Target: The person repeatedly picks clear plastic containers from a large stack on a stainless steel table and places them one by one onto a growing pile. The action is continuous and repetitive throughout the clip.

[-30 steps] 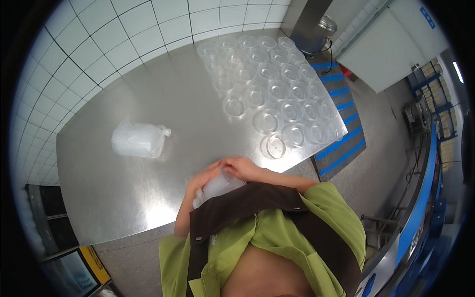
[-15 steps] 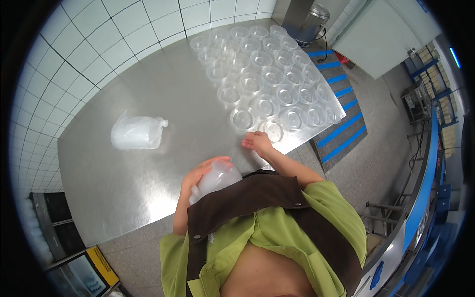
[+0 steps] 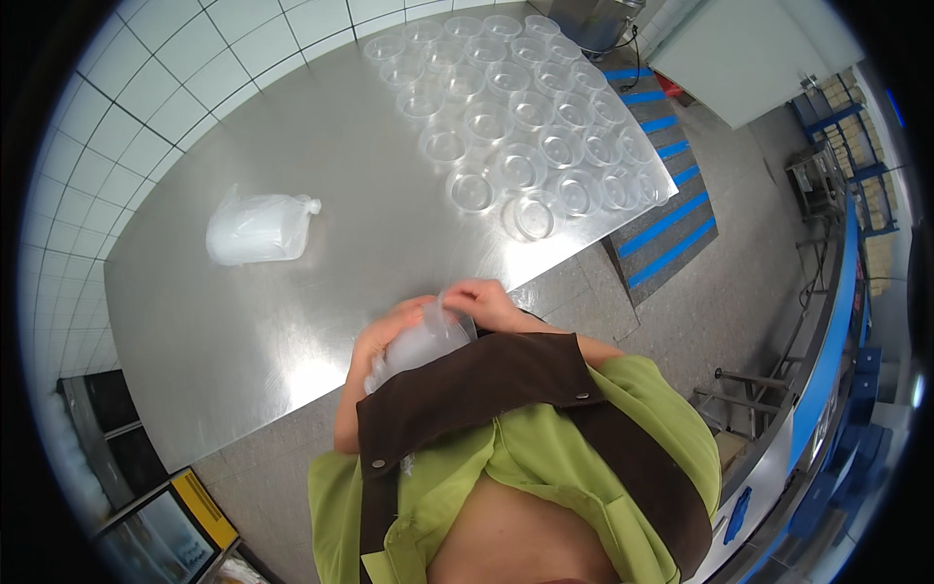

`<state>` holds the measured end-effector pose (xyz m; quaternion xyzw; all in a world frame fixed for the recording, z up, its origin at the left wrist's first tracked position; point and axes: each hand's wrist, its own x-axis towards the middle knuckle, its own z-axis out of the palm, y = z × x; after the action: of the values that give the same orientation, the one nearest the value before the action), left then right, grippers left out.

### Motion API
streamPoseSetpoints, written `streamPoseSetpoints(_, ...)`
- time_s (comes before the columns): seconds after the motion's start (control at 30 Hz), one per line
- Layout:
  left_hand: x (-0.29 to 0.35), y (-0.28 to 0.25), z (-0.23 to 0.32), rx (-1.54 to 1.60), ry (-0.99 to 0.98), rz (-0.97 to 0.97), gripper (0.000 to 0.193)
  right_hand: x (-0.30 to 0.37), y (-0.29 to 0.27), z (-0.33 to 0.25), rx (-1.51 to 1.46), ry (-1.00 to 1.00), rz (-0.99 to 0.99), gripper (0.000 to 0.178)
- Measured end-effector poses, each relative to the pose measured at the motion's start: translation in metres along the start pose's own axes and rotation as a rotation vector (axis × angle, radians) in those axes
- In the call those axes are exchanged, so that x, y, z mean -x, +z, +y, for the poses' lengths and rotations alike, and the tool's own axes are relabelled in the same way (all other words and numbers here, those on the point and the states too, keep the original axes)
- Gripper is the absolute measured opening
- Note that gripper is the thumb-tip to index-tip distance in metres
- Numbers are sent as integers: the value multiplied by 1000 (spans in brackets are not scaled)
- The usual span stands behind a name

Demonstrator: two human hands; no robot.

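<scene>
Against the front of my apron is a stack of clear plastic bowls (image 3: 420, 352) in a thin translucent bag. My left hand (image 3: 391, 323) wraps round its far left side; the apron hides the lower part. My right hand (image 3: 481, 302) is at the stack's open end, fingers closed on the thin rim of a plastic bowl or the bag's edge there; the fingertips are partly hidden. Beyond the hands, several rows of clear round bowls (image 3: 472, 189) stand on the right half of the steel table (image 3: 331, 185). The nearest one (image 3: 533, 216) sits by the table's right edge.
A second wrapped white bundle (image 3: 259, 230) lies on the left of the table. White tiles (image 3: 165, 88) line the wall behind. On the floor to the right is a dark mat (image 3: 671, 229) with blue stripes. A metal pot (image 3: 593, 21) stands beyond the far right corner.
My right hand has come back from beside the nearest bowls to the stack at my apron, and its fingers have closed there. My left hand keeps its hold. The whole view has shifted slightly.
</scene>
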<state>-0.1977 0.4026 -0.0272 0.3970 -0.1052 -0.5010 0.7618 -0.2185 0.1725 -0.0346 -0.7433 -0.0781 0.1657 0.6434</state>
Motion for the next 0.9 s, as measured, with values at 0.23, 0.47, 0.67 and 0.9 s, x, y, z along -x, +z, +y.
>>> streamPoseSetpoints(0.23,20,33,5,130,43,185,73,-16,-78,54,304,267,617,26)
streamPoseSetpoints(0.47,18,55,5,135,62,82,80,16,-79,40,176,369,570,27)
streamPoseSetpoints(0.67,-10,50,0,160,7,141,78,31,-11,-16,119,-244,-33,22)
streamPoseSetpoints(0.9,-9,38,27,19,-120,65,70,20,17,-12,313,-290,190,19)
